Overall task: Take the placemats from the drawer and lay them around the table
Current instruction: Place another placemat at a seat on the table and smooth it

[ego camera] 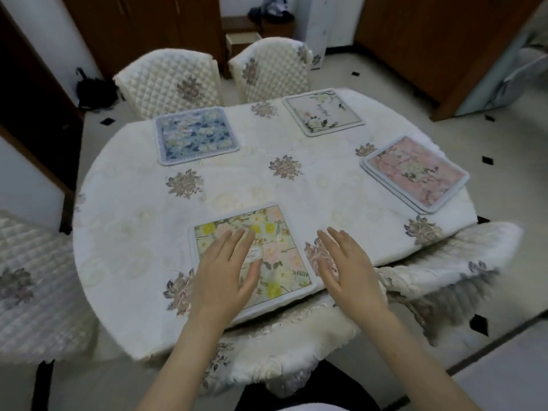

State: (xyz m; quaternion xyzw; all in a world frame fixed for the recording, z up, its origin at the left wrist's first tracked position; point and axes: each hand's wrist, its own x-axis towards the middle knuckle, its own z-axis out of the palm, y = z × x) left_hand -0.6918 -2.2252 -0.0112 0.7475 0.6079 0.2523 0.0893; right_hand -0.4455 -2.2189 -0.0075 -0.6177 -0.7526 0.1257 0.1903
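Placemats lie around the bench [142,232], which is covered by a cream cloth with embroidered flowers. Nearest the person is a yellow-and-pink floral placemat [275,232], set at the near edge. The left hand [228,271] rests flat on it, fingers spread and extended, gripping nothing. The right hand [344,268] is likewise open, palm down, just beside the mat's right edge over the cloth — whether it touches the cloth is hard to tell.

A blue floral placemat [195,136] lies at the far left side, in front of a quilted chair [169,81]. A pale grey placemat [323,111] with white flowers lies at the far right, in front of a second quilted chair [271,71]. At the right end sits a pink placemat [415,173] — it seems to lie on top of at least one more, judging by the doubled edge at its left corner.

Behind the chairs, an open drawer [243,41] shows against dark wooden cabinets.
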